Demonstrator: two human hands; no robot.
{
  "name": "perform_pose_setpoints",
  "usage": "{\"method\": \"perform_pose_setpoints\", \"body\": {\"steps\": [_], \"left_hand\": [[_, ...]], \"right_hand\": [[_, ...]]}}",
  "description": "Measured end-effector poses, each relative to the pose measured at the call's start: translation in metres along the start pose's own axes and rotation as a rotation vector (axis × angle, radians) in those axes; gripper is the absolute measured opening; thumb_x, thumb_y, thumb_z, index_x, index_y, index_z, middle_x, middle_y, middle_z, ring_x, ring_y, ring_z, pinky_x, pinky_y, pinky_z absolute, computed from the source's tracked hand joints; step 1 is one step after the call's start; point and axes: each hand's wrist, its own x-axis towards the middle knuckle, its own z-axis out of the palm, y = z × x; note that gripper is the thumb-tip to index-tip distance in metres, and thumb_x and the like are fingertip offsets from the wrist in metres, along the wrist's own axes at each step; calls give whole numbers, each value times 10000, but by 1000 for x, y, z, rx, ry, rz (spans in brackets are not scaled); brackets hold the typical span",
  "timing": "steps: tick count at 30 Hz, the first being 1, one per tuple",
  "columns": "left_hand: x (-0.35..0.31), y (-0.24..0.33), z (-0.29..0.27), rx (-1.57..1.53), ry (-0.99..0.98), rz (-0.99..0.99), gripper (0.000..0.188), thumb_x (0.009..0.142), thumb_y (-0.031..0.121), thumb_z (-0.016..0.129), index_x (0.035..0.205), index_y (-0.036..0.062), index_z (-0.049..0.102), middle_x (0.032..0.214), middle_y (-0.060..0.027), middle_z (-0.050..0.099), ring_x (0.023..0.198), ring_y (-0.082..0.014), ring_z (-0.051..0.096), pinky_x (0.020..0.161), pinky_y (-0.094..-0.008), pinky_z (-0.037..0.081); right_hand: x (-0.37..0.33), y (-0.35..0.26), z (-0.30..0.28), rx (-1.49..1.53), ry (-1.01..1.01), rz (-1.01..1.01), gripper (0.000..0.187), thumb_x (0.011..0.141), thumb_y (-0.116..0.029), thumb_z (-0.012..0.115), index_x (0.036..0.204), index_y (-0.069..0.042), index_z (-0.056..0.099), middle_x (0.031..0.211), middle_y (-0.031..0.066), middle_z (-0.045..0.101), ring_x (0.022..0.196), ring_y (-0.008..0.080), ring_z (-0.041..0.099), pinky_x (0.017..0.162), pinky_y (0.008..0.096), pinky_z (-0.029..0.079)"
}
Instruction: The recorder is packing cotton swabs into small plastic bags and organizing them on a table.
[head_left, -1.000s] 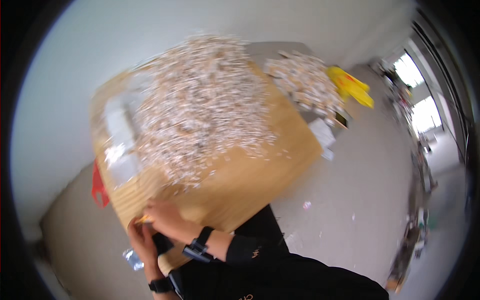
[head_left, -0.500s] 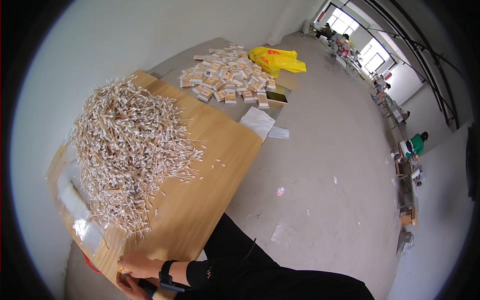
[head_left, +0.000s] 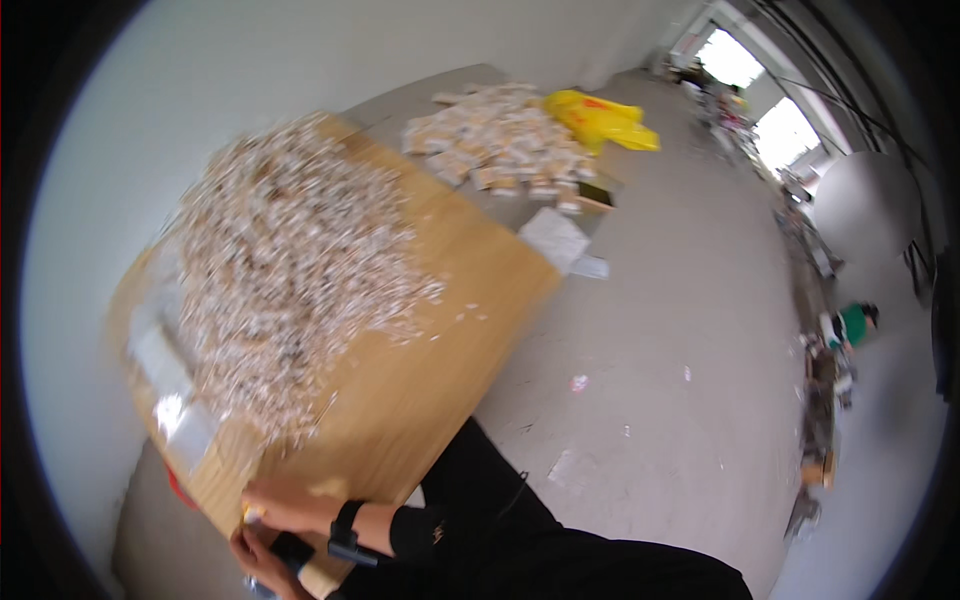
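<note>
At the near corner of the wooden board, my right hand (head_left: 288, 506) and my left hand (head_left: 262, 562) meet around a small yellow-and-white packet (head_left: 252, 514). Fingers of both hands are closed on it and hide most of its surface. A black band with a device (head_left: 350, 535) circles my right wrist, and a dark flat object (head_left: 292, 550) shows beside my left wrist. Just beyond the hands rises a large loose heap of cotton swabs (head_left: 300, 270), blurred by motion. Clear plastic packaging (head_left: 165, 365) lies along the heap's left side.
Behind the wooden tabletop (head_left: 470, 330), a grey table carries many small swab packs (head_left: 500, 140), a yellow plastic bag (head_left: 600, 120) and an open-looking box with a dark top (head_left: 595, 196). White sheets (head_left: 555, 238) lie at its edge. A person in green (head_left: 852, 325) works far right.
The whole view has shifted, moving the table and heap rightward and slightly up in the picture. Both hands stay together at the packet.
</note>
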Motion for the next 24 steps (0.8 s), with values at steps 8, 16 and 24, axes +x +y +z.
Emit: {"method": "perform_pose_setpoints", "body": {"steps": [8,16,24], "left_hand": [[-7,7,15,-189,141,-21,160,896,132,520,952,-14,553,836,-48,569,770,-103,510,692,-234,431],[-11,31,9,-621,170,-347,150,909,105,502,1006,-7,525,903,-46,597,808,-85,574,676,-212,486],[-36,68,20,-946,-57,-630,157,930,173,467,1004,51,533,894,-17,591,774,-62,557,697,-208,457]], "right_hand": [[1,-3,-7,-190,-34,-1,225,756,-153,607,966,-84,565,935,141,599,874,345,569,727,423,454],[-4,0,-18,560,122,358,393,767,-174,676,1074,15,519,963,111,603,854,173,594,748,299,481],[-32,-18,-26,663,-23,526,465,826,-174,643,1184,33,430,1043,90,566,930,125,557,772,255,472]]}}
